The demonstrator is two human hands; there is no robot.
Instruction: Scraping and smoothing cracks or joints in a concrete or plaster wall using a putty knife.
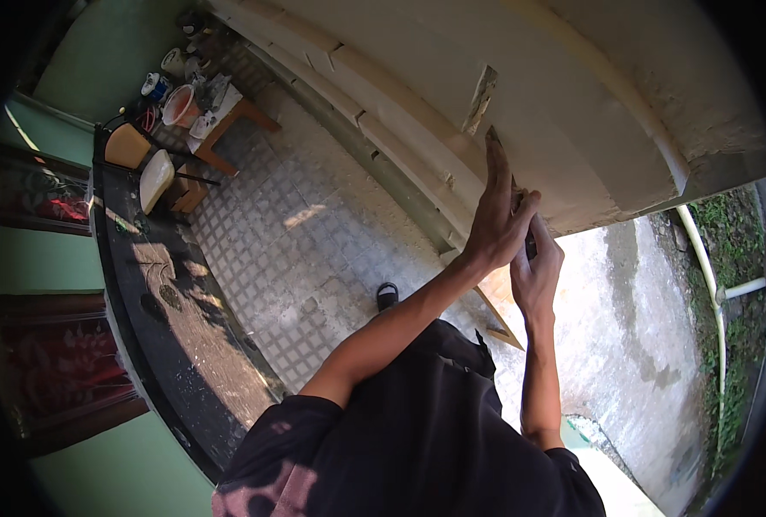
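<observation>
Both my arms reach up and to the right, toward the grey plastered wall point(564, 146). My left hand point(493, 226) is at its surface with the fingers stretched out, the fingertips just below a narrow slot point(481, 99) in the plaster. Its thumb points toward my right hand point(536, 274), which is right beside and slightly below it. The fingers of my right hand are curled round a small dark thing, mostly hidden between the two hands, and I cannot make out its kind.
Pale ledges point(383, 77) run along the wall. At the far left, a small wooden table point(243, 112) holds an orange bucket point(181, 105) and other containers, near a chair point(155, 181). A dark ledge point(185, 319) borders the patterned tile floor point(262, 250). A white pipe point(712, 267) runs beside greenery on the right.
</observation>
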